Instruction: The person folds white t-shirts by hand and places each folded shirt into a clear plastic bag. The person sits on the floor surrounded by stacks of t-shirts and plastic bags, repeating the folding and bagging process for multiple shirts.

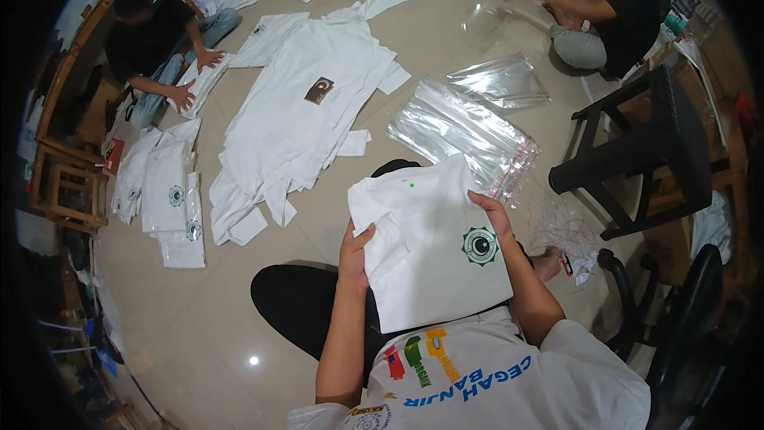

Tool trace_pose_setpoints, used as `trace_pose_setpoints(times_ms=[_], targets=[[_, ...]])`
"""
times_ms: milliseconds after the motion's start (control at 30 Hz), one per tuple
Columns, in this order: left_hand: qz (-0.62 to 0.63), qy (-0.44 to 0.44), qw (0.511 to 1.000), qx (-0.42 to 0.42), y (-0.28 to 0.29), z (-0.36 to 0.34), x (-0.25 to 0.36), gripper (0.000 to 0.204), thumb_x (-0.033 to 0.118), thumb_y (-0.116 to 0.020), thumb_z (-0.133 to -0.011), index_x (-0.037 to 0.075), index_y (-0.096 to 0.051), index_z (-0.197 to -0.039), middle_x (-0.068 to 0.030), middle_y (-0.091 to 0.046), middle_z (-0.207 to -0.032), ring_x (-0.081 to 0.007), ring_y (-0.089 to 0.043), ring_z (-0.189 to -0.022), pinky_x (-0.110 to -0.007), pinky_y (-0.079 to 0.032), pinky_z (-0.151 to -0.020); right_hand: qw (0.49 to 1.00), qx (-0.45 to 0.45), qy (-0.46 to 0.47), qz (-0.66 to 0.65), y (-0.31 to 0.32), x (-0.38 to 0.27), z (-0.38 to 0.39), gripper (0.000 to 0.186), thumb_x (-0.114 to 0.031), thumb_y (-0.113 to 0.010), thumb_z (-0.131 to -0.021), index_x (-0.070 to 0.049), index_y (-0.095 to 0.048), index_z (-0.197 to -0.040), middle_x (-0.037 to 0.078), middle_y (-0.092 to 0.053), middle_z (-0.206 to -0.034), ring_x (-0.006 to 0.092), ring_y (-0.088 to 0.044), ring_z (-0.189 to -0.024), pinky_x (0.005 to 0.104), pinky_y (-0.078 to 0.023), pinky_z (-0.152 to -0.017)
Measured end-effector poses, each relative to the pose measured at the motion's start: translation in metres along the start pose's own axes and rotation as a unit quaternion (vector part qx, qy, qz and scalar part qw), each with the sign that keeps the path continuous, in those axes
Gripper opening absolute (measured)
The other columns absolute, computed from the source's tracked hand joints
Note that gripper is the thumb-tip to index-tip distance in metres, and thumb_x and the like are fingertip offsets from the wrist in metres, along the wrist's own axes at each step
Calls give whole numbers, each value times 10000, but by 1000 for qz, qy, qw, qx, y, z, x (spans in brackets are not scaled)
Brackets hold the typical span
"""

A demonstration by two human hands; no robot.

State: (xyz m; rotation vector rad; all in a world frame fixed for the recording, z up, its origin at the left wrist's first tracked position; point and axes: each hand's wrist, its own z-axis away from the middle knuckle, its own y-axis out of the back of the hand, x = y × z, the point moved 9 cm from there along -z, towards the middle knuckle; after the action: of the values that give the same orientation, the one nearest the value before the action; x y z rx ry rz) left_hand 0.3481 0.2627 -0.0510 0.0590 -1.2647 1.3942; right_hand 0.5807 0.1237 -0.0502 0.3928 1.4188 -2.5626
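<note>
A folded white T-shirt [434, 271] with a round green emblem lies over my lap, its collar end away from me. My left hand [355, 253] grips its left edge, the thumb on top by a folded sleeve. Around the upper right edge, above the emblem, my right hand [492, 212] is closed, most of its fingers hidden beneath the cloth. Beyond the shirt, a stack of clear plastic bags [454, 127] rests on the floor. To its left, a pile of unfolded white shirts [278, 103] is spread out, with a small dark card [319, 90] on top.
Folded white shirts [165, 183], some in clear bags, lie at left. One person [143, 40] at far left presses a shirt flat; another person [613, 12] sits at far right, handling clear plastic. A black stool [676, 135] lies tipped on the right, near crumpled plastic [567, 231].
</note>
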Motion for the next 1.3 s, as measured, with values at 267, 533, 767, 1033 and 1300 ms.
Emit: trace_pose_setpoints(times_ms=[267,533,767,1033,1300], targets=[[-636,-297,706,93,-36,36,55,296,211,-660,-1024,57,-678,-1277,-215,-527,-1456,-391,-484,-1386,-489,-345,-1190,1000,-3,-17,3,12,3,-5,401,-220,-619,-1022,45,-627,-1323,186,-744,-1197,303,-762,-1010,434,-618,-940],[-518,-302,797,-69,-50,25,44,380,245,-602,-1056,36,-613,-1372,-217,-494,-1517,-416,-351,-1504,-563,-244,-1227,1000,10,-6,21,10,0,-5,389,-216,-633,-1018,51,-642,-1301,186,-751,-1172,300,-769,-981,433,-628,-919],[-648,-296,698,77,-71,59,51,611,221,-478,-1101,-81,-290,-1599,-324,-261,-1676,-483,-227,-1581,-577,-124,-1293,1000,9,-3,23,21,3,-7,399,-209,-628,-1020,62,-631,-1312,190,-748,-1172,302,-768,-988,436,-628,-930],[-626,-198,754,-25,-76,62,13,677,212,-406,-1133,-121,-119,-1647,-362,-96,-1723,-495,-113,-1616,-537,-129,-1311,1000,-10,-5,-21,10,4,-5,423,-215,-598,-1027,61,-611,-1346,215,-732,-1229,326,-754,-1054,452,-603,-985],[-614,-193,765,-2,-78,73,7,646,238,-391,-1132,-81,-188,-1657,-315,-132,-1738,-510,-185,-1599,-529,-154,-1305,999,-25,0,-40,11,4,-4,417,-209,-586,-1034,68,-611,-1345,216,-738,-1215,332,-756,-1051,454,-600,-989]])
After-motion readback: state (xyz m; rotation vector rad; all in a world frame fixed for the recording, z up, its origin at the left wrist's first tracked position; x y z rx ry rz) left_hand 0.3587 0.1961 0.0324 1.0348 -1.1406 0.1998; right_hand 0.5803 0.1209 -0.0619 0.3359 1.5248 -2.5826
